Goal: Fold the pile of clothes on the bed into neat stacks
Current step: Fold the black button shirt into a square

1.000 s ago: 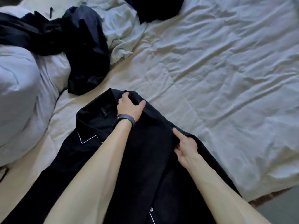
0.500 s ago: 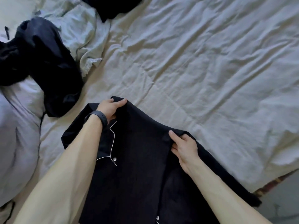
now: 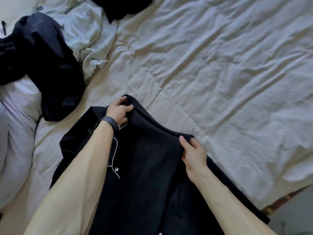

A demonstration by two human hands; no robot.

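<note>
A black button-up shirt point(image 3: 147, 167) with thin white piping and white buttons lies spread on the bed in front of me, front side up. My left hand point(image 3: 118, 111), with a dark band on the wrist, grips the shirt's top fold near the collar. My right hand point(image 3: 194, 152) pinches the same folded edge farther right, at the shoulder. That edge runs taut between both hands. The shirt's lower part is hidden by my forearms and the frame's bottom.
A heap of dark garments point(image 3: 45, 65) lies at the left, over a pale crumpled cloth point(image 3: 84, 31) and a white pillow point(image 3: 15, 133). Another dark garment point(image 3: 122, 5) sits at the top edge. Wrinkled white sheet point(image 3: 220, 73) spreads right; the bed's edge point(image 3: 279, 200) shows lower right.
The fold has been drawn over the shirt's right side, exposing the collar piping and a button. My left hand shifted to the top corner; my right hand now pinches the shoulder edge.
</note>
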